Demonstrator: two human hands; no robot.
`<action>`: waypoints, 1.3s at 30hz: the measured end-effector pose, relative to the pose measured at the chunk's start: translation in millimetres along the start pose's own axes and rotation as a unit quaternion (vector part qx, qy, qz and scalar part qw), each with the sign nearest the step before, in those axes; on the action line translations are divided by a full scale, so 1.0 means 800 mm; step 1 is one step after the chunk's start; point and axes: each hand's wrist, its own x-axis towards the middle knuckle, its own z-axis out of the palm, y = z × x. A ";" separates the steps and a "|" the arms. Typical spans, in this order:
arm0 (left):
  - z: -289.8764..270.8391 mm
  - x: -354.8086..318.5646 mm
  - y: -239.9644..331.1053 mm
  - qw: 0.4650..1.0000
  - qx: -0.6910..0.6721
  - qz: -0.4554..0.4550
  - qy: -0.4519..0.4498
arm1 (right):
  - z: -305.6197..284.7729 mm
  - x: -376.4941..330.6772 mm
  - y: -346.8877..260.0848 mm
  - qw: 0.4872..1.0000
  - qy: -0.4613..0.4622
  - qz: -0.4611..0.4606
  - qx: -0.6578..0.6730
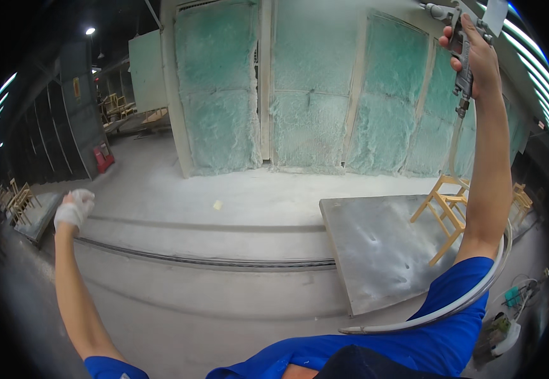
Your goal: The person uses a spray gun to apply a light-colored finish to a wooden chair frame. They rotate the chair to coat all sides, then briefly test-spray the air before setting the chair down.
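High at the upper right, my right hand [481, 60] is wrapped round a grey metal spray gun [464, 81], with fingers at its trigger. Its nozzle points left, and part of the gun is cut off by the top edge. A pale hose [454, 142] hangs from the base of the handle, and a thicker length of hose lies along my blue right sleeve. Far out at the left, my left hand [74, 210] wears a white glove. Its fingers are curled closed, with a bit of bare skin showing; whether anything lies inside them is hidden.
A light wooden stool frame [445, 211] stands on a grey metal-topped platform [369, 252] at the right. Ahead is a wall of green, coated filter panels [217, 88]. A dark floor track [224, 259] crosses the floor. More wooden frames [20, 202] stand at the far left.
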 end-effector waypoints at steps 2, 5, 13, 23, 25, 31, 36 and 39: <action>-0.009 0.011 0.004 0.996 -0.038 0.058 0.047 | 0.004 -0.001 0.005 1.000 0.011 -0.003 -0.009; -0.064 0.033 0.075 0.962 -0.247 0.064 0.099 | 0.014 0.000 0.005 1.000 0.013 -0.008 -0.024; -0.282 0.011 0.415 0.699 -0.042 0.570 0.430 | 0.024 -0.004 -0.008 0.998 -0.021 -0.022 -0.051; -0.367 -0.044 0.665 0.514 -0.038 0.690 0.508 | 0.044 -0.063 -0.051 0.992 -0.014 -0.042 -0.117; -0.376 -0.041 0.686 0.497 -0.045 0.695 0.517 | 0.058 -0.081 -0.063 0.989 0.000 -0.039 -0.145; -0.382 -0.033 0.718 0.467 -0.049 0.707 0.530 | 0.084 -0.117 -0.081 0.991 -0.019 -0.018 -0.132; -0.386 -0.026 0.718 0.453 -0.058 0.713 0.532 | 0.094 -0.125 -0.083 0.990 -0.014 -0.015 -0.139; -0.387 -0.025 0.710 0.450 -0.065 0.715 0.531 | 0.100 -0.132 -0.084 0.991 -0.028 0.004 -0.132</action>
